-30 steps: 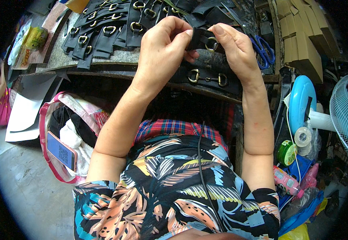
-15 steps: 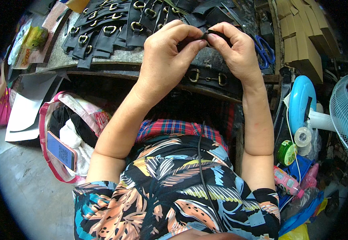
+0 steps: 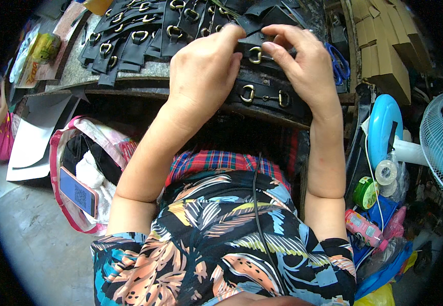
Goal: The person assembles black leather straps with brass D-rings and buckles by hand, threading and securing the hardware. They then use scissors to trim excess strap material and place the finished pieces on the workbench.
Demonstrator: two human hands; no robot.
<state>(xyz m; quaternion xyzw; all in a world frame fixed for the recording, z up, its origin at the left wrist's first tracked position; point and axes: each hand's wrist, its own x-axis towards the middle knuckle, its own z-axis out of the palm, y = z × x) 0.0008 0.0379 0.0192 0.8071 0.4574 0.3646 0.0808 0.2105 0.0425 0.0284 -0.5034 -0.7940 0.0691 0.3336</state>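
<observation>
We had the left hand [image 3: 203, 69] over the bench [image 3: 152, 75], back up, fingers curled down. Couldn't tell whether it gripped anything: fingertips blurred or hidden. Right hand [image 3: 308, 66] was open, thumb and index apart in a C; we couldn't make out its other fingertips. The ringed black strap [image 3: 256, 56] sat between the hands, partly covered by them. Second black strap [image 3: 266, 98] lay at the near edge. Top of view cut off the bench's far side.

From my end I make out 1 square code [image 3: 81, 198] on the phone [image 3: 70, 184]; lettering [image 3: 128, 148] on the bag [image 3: 54, 158] and a label [image 3: 360, 225] on the bottle [image 3: 373, 236] I can't read.
</observation>
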